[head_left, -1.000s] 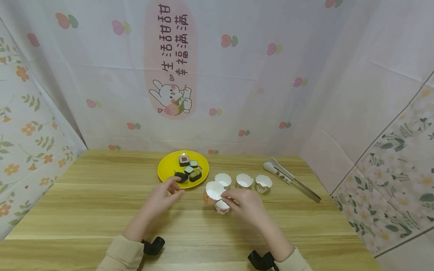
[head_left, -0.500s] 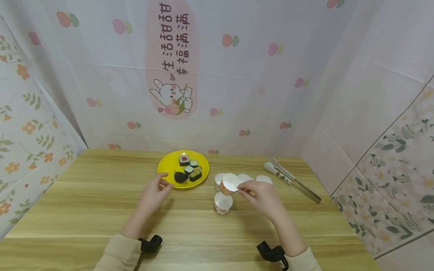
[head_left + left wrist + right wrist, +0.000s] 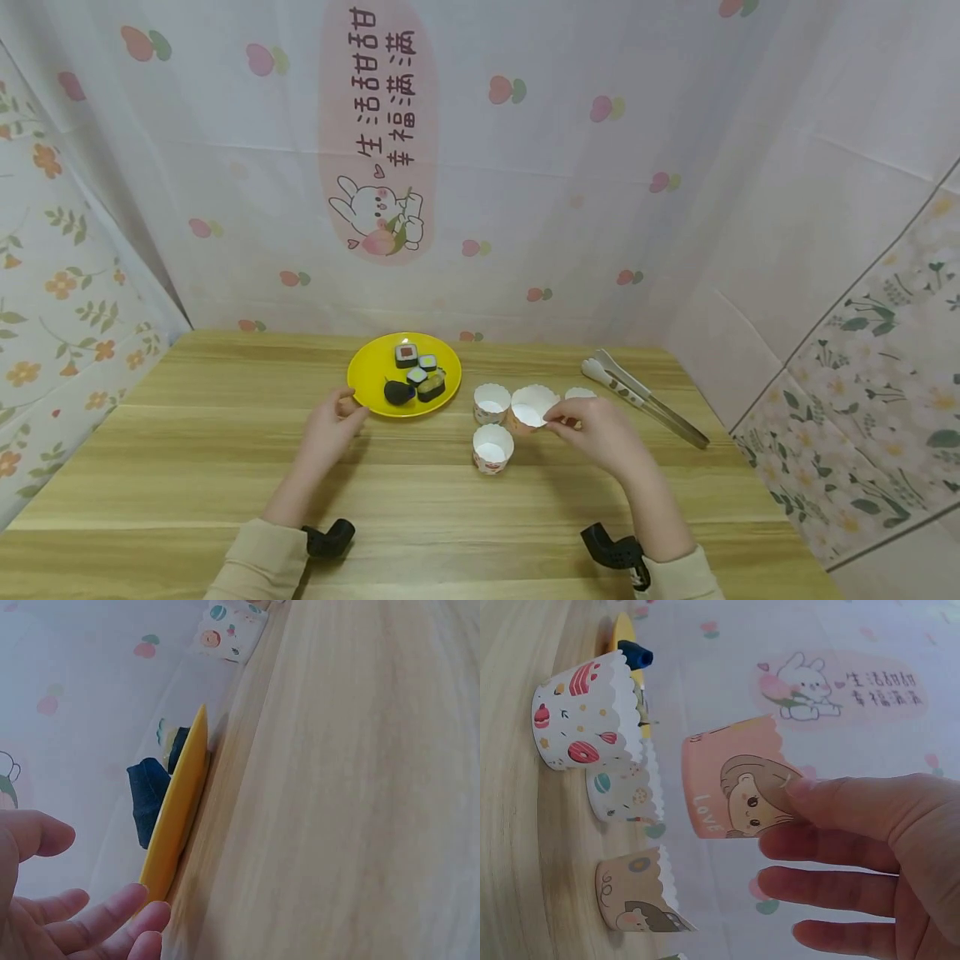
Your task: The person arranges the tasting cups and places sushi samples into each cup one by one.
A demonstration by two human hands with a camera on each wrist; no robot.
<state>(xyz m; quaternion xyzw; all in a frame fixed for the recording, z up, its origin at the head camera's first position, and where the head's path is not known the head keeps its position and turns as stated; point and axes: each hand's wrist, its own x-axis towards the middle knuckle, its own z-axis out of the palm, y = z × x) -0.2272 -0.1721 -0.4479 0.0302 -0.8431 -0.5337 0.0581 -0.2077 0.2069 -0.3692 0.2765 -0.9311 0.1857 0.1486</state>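
My right hand pinches the rim of a pink paper baking cup between thumb and fingers. In the right wrist view the cup is off the table and bears a cartoon girl and the word LOVE. A white patterned baking cup stands nearest to me, with another white cup behind it. A further cup shows partly beyond my right hand. At the left, my left hand holds nothing, its fingers loosely bent beside the rim of the yellow plate.
On the plate lie several toy sushi pieces and a dark, rounded toy piece. Metal tongs lie at the right rear. The wooden table ends at a printed curtain.
My right hand has lifted the pink cup off the front white cup and carried it right, over the back row. My left hand has drawn back left from the plate.
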